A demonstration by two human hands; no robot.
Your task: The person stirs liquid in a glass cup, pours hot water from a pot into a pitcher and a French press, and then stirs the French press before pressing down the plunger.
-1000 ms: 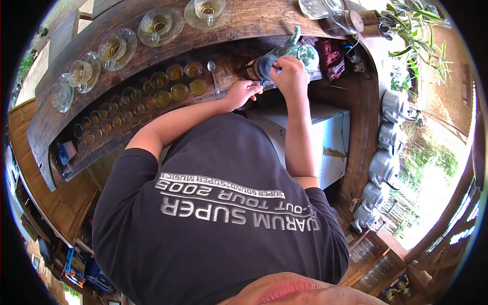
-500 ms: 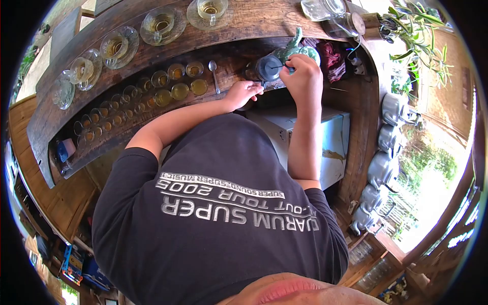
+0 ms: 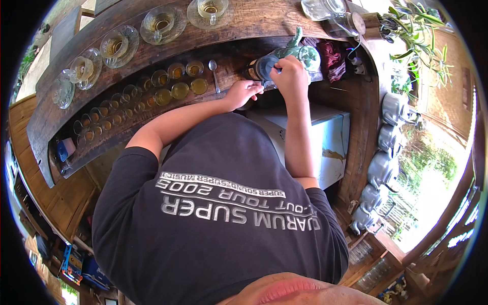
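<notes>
A dark cylindrical jar (image 3: 252, 69) with a light band on its side and a blue-grey round top (image 3: 266, 66) stands on the shelf under the counter. Over that top, my right hand (image 3: 294, 80) is closed in a pinch on a thin dark handle, now mostly hidden by the fingers. My left hand (image 3: 243, 95) rests at the jar's near side, fingers bent and close to its lower part; what they grip is hidden. A metal spoon (image 3: 215, 76) lies left of the jar. Beyond my right hand are a green patterned pot (image 3: 293, 47) and a pale green round piece (image 3: 309, 57).
Several small glasses (image 3: 179, 91) with brown contents line the shelf at left. Glass cups on saucers (image 3: 163, 25) stand along the wooden counter (image 3: 249, 23). Clear jars (image 3: 324, 9), a red cloth (image 3: 333, 61), a white box (image 3: 325, 137) and metal kettles (image 3: 384, 168) are at right.
My right hand has moved left and slightly down, nearer the jar's top, covering the thin dark handle that showed before. The jar tilts or shifts slightly; my left hand is nearly still.
</notes>
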